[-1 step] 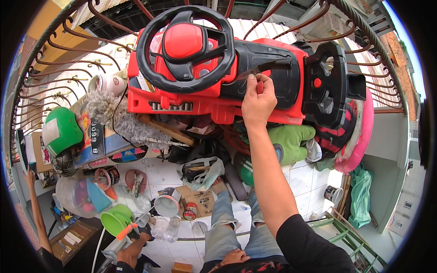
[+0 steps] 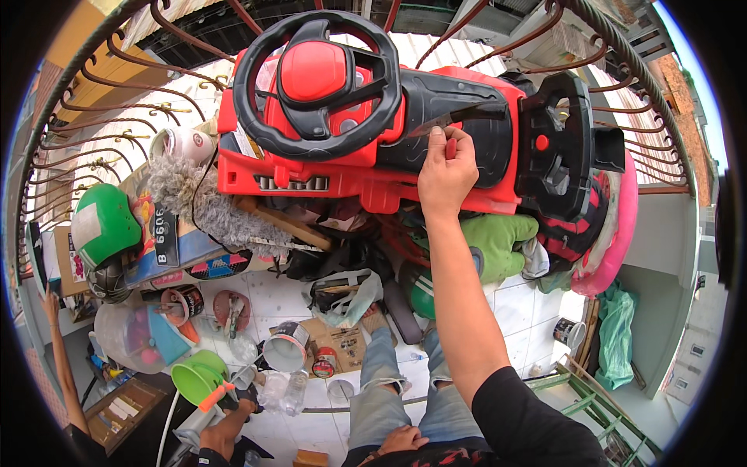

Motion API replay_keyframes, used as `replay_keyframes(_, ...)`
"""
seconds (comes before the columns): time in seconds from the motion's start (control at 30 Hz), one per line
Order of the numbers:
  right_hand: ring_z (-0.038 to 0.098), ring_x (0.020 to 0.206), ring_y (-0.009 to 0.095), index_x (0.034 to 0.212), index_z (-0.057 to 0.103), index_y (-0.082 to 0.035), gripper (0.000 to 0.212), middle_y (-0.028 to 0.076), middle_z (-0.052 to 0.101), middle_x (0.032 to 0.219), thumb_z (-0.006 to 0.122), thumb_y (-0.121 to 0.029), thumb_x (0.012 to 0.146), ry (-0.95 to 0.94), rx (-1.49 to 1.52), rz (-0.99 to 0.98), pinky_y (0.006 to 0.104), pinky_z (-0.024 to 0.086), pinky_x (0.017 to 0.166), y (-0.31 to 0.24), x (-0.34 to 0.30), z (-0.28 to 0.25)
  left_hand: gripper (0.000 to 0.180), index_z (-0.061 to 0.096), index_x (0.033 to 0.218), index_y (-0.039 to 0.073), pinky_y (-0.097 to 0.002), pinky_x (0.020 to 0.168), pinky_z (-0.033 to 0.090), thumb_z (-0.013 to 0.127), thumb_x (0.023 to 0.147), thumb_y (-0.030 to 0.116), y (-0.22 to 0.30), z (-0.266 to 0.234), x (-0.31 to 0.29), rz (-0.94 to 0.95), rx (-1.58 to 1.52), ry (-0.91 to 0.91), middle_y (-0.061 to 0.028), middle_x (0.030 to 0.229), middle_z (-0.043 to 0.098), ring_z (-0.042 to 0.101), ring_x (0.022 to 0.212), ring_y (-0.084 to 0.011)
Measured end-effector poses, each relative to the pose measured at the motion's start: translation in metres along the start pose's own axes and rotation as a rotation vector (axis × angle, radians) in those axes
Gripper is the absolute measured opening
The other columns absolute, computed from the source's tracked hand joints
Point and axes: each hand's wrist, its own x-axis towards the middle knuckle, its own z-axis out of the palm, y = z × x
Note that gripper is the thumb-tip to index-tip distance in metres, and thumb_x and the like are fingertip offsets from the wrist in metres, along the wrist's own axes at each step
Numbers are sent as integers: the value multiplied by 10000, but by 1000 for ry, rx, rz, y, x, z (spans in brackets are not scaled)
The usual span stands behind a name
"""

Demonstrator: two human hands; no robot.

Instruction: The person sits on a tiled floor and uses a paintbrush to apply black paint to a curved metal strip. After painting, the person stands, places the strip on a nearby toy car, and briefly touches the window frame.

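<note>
My right hand (image 2: 449,173) is closed on a red-handled tool (image 2: 451,149), with the arm stretched over a red and black ride-on toy car (image 2: 366,175). A thin, flat grey and dark part of the tool shows above my fingers, over the black seat (image 2: 486,144); its exact kind is unclear. To the left of that hand is the car's black steering wheel (image 2: 317,144) with a red centre; to its right stands the black backrest (image 2: 556,179). My left hand (image 2: 402,438) lies against my lap, fingers laid out, with nothing seen in it.
Below the car are a grey shaggy cloth (image 2: 183,187), green cloth (image 2: 498,241) and a green helmet (image 2: 109,220). Buckets (image 2: 286,348) and a plastic bag (image 2: 346,300) stand on the tiles. Another person's hand (image 2: 223,432) is by a green bucket (image 2: 198,377). Metal railing (image 2: 622,58) curves behind.
My right hand has shifted slightly to the right over the seat with the red-handled tool. My left hand stays at my lap, and the toy car has not moved.
</note>
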Motion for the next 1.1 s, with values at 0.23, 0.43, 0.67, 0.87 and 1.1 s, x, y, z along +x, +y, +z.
replay_keyframes(0.23,643,642,274,874,585,2,198,132,641,690,632,-188,843,56,-67,-31,367,495,615,3,24,21,483,579,1047,124,-453,806,445,555,830,555,-5,17,13,-64,62,79,-88,940,640,611,934,-288)
replay_keyframes(0.43,654,706,336,838,610,-10,229,166,657,717,600,-236,804,24,-205,23,417,503,680,-11,39,33,501,579,1045,128,-435,786,451,569,815,573,3,-1,17,-110,-27,55,-60,896,632,614,890,-260)
replay_keyframes(0.67,648,680,336,800,648,2,267,169,651,689,628,-260,756,14,-324,29,394,501,686,-17,42,30,491,590,1056,124,-415,774,459,588,811,549,5,0,19,-107,-23,49,-69,874,633,614,874,-262)
replay_keyframes(0.87,658,743,342,820,657,-7,277,166,669,753,609,-273,763,-55,-363,59,407,506,711,-34,37,28,475,604,1051,122,-413,780,460,592,812,532,15,-6,18,-112,-19,60,-72,886,641,614,885,-263)
replay_keyframes(1.1,653,694,330,822,661,-41,236,144,669,735,597,-265,784,15,-292,106,422,501,662,-33,16,32,458,610,1031,118,-414,767,464,601,808,518,21,-11,18,-131,-25,57,-69,870,643,614,880,-264)
